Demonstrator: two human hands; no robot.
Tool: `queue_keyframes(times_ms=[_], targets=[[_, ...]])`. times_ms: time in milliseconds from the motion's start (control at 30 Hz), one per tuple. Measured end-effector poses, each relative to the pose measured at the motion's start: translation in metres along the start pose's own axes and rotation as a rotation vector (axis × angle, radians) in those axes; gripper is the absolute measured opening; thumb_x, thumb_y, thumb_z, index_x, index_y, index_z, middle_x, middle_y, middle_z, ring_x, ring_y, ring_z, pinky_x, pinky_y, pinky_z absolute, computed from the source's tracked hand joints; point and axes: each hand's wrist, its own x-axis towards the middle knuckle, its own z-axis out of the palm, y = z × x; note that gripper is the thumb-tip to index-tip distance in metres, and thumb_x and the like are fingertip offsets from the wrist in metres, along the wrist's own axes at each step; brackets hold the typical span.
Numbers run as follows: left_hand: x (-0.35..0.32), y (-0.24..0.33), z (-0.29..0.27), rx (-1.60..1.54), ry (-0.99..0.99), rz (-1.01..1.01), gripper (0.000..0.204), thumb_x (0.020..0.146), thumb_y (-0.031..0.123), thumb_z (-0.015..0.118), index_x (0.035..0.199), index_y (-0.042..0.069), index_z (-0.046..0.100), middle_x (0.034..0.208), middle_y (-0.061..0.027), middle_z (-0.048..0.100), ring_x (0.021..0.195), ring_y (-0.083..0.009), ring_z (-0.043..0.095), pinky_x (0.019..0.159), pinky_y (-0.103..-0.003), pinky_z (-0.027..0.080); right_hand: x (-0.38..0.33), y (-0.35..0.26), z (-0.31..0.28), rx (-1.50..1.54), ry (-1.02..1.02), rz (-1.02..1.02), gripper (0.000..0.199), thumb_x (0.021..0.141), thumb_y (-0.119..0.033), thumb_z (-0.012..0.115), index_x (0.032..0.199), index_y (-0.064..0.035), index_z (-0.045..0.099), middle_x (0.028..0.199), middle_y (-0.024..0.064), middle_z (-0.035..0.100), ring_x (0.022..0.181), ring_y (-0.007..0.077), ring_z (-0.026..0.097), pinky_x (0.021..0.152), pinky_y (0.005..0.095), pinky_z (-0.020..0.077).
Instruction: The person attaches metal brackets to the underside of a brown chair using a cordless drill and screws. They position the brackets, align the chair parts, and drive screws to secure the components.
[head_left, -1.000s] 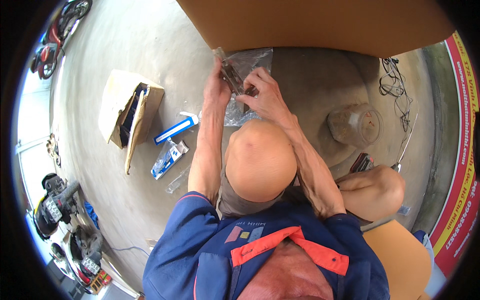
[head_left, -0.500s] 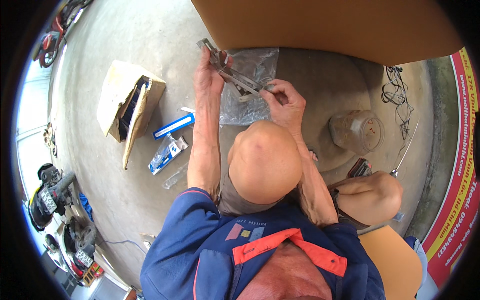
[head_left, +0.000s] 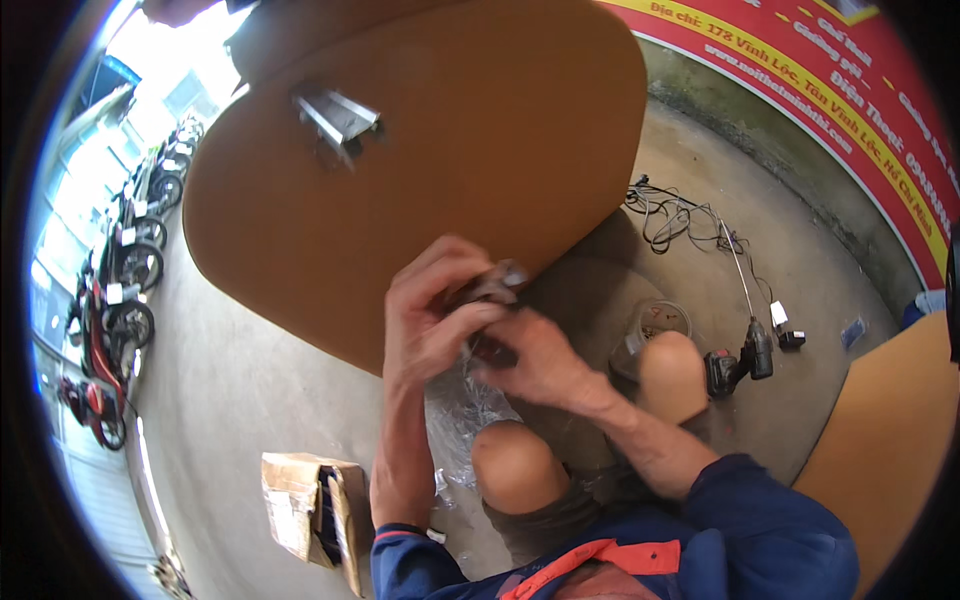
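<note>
My left hand (head_left: 435,310) and my right hand (head_left: 535,365) are close together in front of the brown upholstered panel (head_left: 440,140). Both are closed around a grey metal folding bracket (head_left: 508,275), whose end shows above the fingers. Most of that bracket is hidden by my hands and smeared by motion. A second metal bracket (head_left: 340,120), with two pale arms, is on the panel's face farther up and to the left. Below my hands, crumpled clear plastic (head_left: 455,410) lies on the floor.
A torn cardboard box (head_left: 310,500) stands at the lower left. To the right are a clear plastic jar (head_left: 660,318), a cordless drill (head_left: 745,360) with a long bit and tangled black cable (head_left: 665,215). Parked motorbikes (head_left: 130,310) line the far left; a red banner (head_left: 800,80) borders the right.
My view has swung up, showing more of the panel and the bracket on it. My hands have come together, and the held bracket, earlier stretched between them, is now mostly covered.
</note>
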Motion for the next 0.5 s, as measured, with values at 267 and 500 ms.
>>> queue_keyframes(times_ms=[267,500], targets=[[0.131,0.051,0.093,0.394,-0.157,0.558,0.043,0.072,0.006,0.080,0.114,0.000,0.073,0.114,-0.0140,0.065,0.105,-0.0261,0.066,0.086,-0.036,0.054,0.077,0.029,-0.129,-0.428,0.571,-0.385,0.023,0.090,-0.019,0.069,0.111,-0.0101,0.064,0.094,0.0041,0.063,0.092,0.0206,0.066,0.074,0.0364,0.0526],[0.174,-0.033,0.069,0.619,0.450,-0.009,0.032,0.086,0.008,0.079,0.115,-0.002,0.072,0.105,-0.0126,0.071,0.089,-0.0203,0.071,0.078,-0.034,0.057,0.232,0.105,-0.167,-0.948,0.893,-0.554,0.029,0.093,-0.018,0.064,0.122,-0.0161,0.066,0.088,0.0032,0.067,0.073,0.0183,0.070,0.065,0.0320,0.0571]])
